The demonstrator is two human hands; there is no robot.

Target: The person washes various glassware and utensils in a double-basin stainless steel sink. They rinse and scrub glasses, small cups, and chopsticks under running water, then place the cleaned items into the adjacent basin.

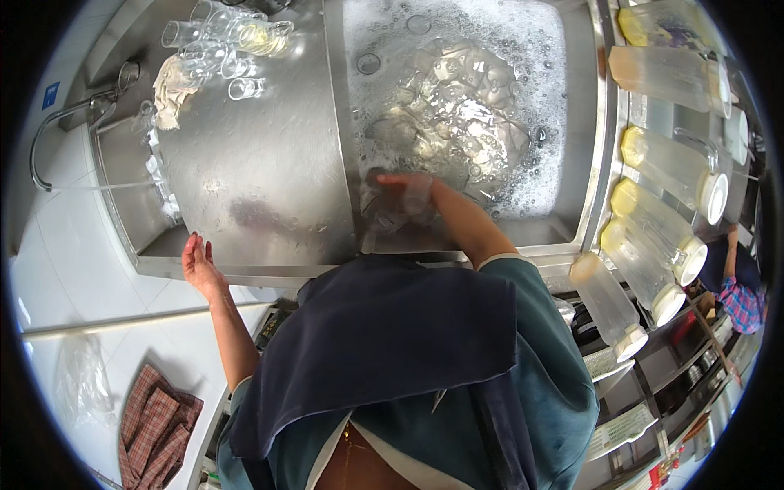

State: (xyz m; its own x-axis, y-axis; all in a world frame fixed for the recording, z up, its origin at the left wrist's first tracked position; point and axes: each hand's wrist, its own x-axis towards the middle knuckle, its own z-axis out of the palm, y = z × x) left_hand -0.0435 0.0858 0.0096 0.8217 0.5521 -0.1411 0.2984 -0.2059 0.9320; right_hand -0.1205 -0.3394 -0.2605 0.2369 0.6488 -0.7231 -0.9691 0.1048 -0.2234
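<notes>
My right hand [398, 187] reaches into the near left corner of a steel sink basin [579, 153] and is blurred. A small clear item, probably a drinking glass [419, 193], overlaps the hand; whether my fingers grip it I cannot tell. Beyond the hand, many clear glasses [453, 104] lie heaped in foamy water [545, 73]. My left hand [201, 263] hangs in the air by the front edge of the steel counter [275, 141], palm up, fingers loosely bent, with nothing in it.
Clear glasses [214, 43] and a beige cloth [171, 92] sit at the counter's far left. A faucet [46, 135] runs into a left basin [125, 153]. Plastic jugs [667, 171] line the right. A checked cloth [156, 429] lies lower left. Another person [738, 300] is far right.
</notes>
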